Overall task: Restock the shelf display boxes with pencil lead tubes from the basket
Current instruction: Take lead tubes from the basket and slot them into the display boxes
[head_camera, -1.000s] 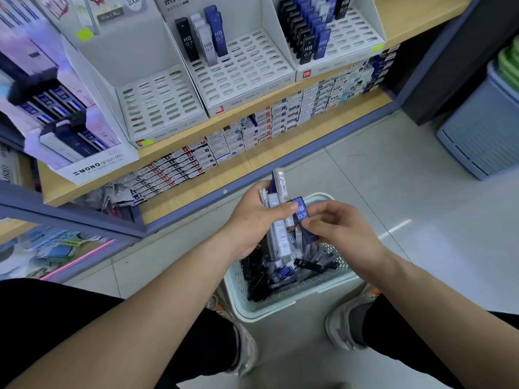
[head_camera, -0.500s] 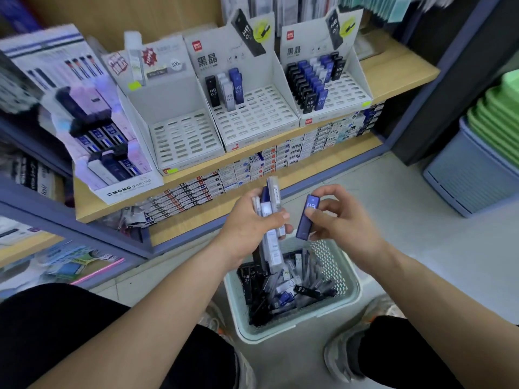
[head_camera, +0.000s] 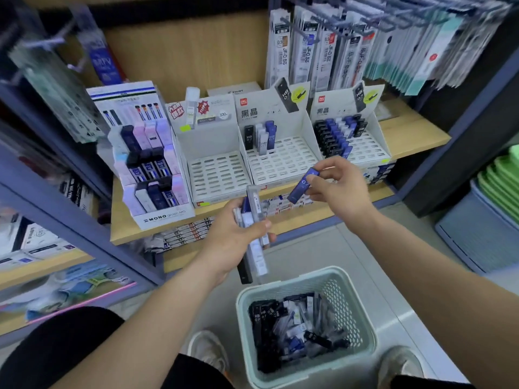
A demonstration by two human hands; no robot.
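The slim blue plastic lead tube (head_camera: 302, 188) hangs in the air just in front of the wooden shelf (head_camera: 415, 136), level with its front edge. My right hand (head_camera: 341, 189) pinches its upper end between thumb and fingertips. Its long axis slants, lower end toward my left, upper end toward the shelf. Just beyond it stands the white cardboard display box (head_camera: 280, 164), with only a few tubes along its back edge. My right hand is the nearer one. I judge the tube needs tipping upright before it meets a slot. Lower down, above the pale green plastic basket (head_camera: 243, 304), my left hand (head_camera: 233, 242) grips a bundle of clear and dark tubes (head_camera: 257, 242).
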